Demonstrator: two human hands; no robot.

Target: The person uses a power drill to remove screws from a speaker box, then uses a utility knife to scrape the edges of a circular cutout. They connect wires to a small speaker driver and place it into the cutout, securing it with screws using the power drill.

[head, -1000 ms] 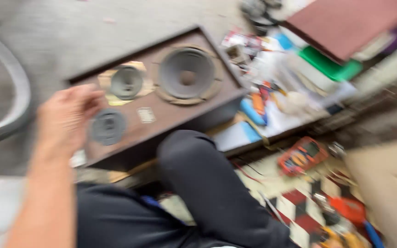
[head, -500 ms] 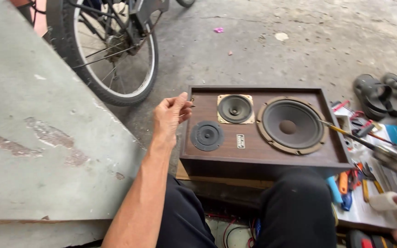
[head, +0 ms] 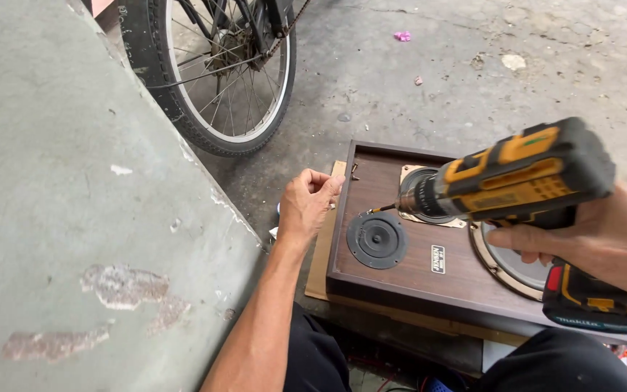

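A brown wooden speaker cabinet (head: 408,279) lies face up on the concrete floor before my knees. My right hand (head: 600,243) grips a yellow and black cordless drill (head: 517,178). Its bit points left at the rim of the small black driver (head: 377,239). My left hand (head: 308,203) rests at the cabinet's left edge with its fingers curled; I cannot tell whether they pinch anything. Behind the drill sits a mid-size driver on a brass plate (head: 415,199). The large woofer (head: 513,265) is partly hidden by my right hand.
A grey concrete slab (head: 74,189) slopes along the left. A bicycle wheel (head: 219,72) stands behind the cabinet. Cardboard (head: 321,261) lies under the cabinet. Small screws (head: 355,171) sit on its top left corner. Tools peek in at the bottom right.
The view has swung and steadied on the cabinet. My right hand has brought the drill in over the speaker front, bit toward the small driver. My left hand stays at the left edge.
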